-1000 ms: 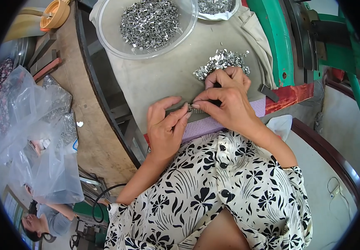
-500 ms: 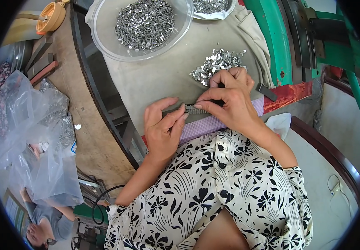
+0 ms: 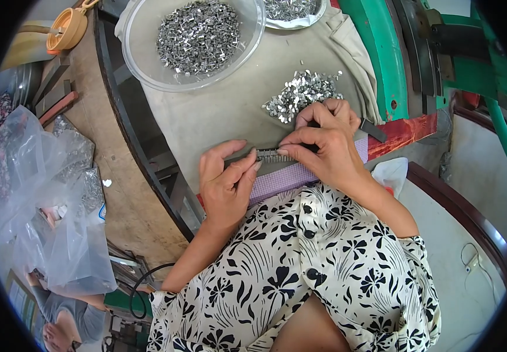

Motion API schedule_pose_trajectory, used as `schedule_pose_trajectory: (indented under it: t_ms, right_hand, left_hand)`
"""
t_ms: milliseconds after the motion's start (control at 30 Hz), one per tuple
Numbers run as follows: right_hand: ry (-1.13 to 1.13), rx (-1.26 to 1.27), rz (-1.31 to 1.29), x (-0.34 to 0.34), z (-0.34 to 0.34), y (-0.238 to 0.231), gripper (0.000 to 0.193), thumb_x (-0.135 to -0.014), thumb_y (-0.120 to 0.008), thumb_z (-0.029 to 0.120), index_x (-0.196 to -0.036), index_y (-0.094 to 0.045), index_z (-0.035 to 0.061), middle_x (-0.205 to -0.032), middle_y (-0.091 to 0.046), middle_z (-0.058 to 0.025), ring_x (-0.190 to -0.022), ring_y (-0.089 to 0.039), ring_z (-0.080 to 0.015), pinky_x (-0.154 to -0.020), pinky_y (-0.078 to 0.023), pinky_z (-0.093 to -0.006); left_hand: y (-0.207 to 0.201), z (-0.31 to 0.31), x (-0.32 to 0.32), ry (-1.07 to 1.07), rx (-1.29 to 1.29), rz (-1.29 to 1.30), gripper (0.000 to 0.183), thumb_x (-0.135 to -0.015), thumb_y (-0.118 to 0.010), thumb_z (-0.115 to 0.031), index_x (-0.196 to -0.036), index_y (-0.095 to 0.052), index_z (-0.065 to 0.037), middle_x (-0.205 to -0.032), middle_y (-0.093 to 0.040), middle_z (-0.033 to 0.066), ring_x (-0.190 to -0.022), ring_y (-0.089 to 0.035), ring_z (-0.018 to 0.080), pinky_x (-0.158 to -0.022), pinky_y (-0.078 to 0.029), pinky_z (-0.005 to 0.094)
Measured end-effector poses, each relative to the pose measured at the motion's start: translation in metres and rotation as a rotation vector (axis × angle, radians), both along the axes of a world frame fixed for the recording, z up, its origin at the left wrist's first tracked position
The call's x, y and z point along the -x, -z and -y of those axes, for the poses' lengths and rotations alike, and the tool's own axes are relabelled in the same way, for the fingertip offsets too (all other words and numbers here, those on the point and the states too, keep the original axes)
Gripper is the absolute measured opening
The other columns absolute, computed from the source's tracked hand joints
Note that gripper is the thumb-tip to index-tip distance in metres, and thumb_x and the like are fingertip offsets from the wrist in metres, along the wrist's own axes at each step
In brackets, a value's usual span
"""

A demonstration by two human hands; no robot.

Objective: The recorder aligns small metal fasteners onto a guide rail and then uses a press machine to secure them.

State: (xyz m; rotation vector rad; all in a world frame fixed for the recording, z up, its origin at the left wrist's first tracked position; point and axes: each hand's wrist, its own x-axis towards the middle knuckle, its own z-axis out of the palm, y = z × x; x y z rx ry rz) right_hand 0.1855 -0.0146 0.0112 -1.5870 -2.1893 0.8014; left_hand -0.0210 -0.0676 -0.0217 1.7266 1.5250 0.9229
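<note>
A narrow dark strip (image 3: 270,155) with a row of fine slots or teeth lies level between my hands. My left hand (image 3: 227,186) pinches its left end between thumb and fingers. At the other end, the thumb and forefinger of my right hand (image 3: 334,144) close on the strip; its right part is hidden behind them. Just beyond the right hand spreads a loose pile of small shiny metal pieces (image 3: 297,95) on a grey-beige cloth (image 3: 192,126). A purple checked cloth (image 3: 277,180) runs along the near edge, below the strip.
At the far side stand a clear plastic bowl (image 3: 190,86) of small metal pieces and a white dish (image 3: 300,24) of more. Green machinery (image 3: 382,64) rises on the right, near a dark bar (image 3: 372,130). Plastic bags (image 3: 71,229) lie left; a person (image 3: 74,314) is beyond.
My fingertips have drawn slightly apart, so more of the slotted strip shows between them. The view has shifted a little. The person at the lower left has moved their head downward.
</note>
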Motion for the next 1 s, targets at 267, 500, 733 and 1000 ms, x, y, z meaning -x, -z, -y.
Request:
schedule_pose_trajectory:
  t_ms: [267, 500, 733, 1000]
  right_hand:
    - [-0.038, 0.021, 0.039, -0.009, -0.003, -0.004, 0.017, -0.069, -0.084, 0.026, -0.082, -0.079, 0.0157, -0.092, -0.056, 0.0057, -0.106, -0.044, -0.023, -0.095, -0.025, -0.042]
    - [-0.027, 0.046, 0.009, -0.009, -0.004, -0.004, 0.017, -0.069, -0.085, 0.027, -0.081, -0.079, 0.0171, -0.09, -0.054, 0.0054, -0.103, -0.044, -0.0222, -0.094, -0.026, -0.0422]
    - [-0.022, 0.032, 0.04, -0.017, -0.003, -0.004, 0.017, -0.07, -0.084, 0.027, -0.082, -0.079, 0.0172, -0.09, -0.054, 0.0058, -0.102, -0.045, -0.0217, -0.093, -0.026, -0.0399]
    - [-0.032, 0.02, 0.04, -0.023, -0.003, -0.006, 0.017, -0.07, -0.084, 0.027, -0.082, -0.079, 0.0169, -0.09, -0.055, 0.0058, -0.102, -0.046, -0.021, -0.093, -0.026, -0.0395]
  left_hand:
    - [0.002, 0.001, 0.0, -0.012, 0.007, 0.021, 0.024, -0.076, -0.077, -0.003, -0.1, -0.076, -0.005, -0.113, -0.066, 0.0113, -0.102, -0.059, 0.0301, -0.089, -0.045, 0.0387]
    - [0.001, 0.001, 0.001, -0.01, 0.013, 0.012, 0.025, -0.076, -0.077, -0.002, -0.1, -0.076, -0.005, -0.113, -0.066, 0.0113, -0.103, -0.059, 0.0297, -0.09, -0.044, 0.0387]
    - [0.001, 0.001, -0.001, -0.011, 0.011, 0.009, 0.025, -0.076, -0.077, -0.003, -0.1, -0.076, -0.005, -0.113, -0.066, 0.0113, -0.103, -0.059, 0.0295, -0.089, -0.044, 0.0381]
    - [0.001, 0.001, 0.0, -0.008, 0.0, -0.002, 0.025, -0.076, -0.077, -0.002, -0.1, -0.076, -0.005, -0.112, -0.067, 0.0109, -0.102, -0.06, 0.0292, -0.088, -0.045, 0.0375]
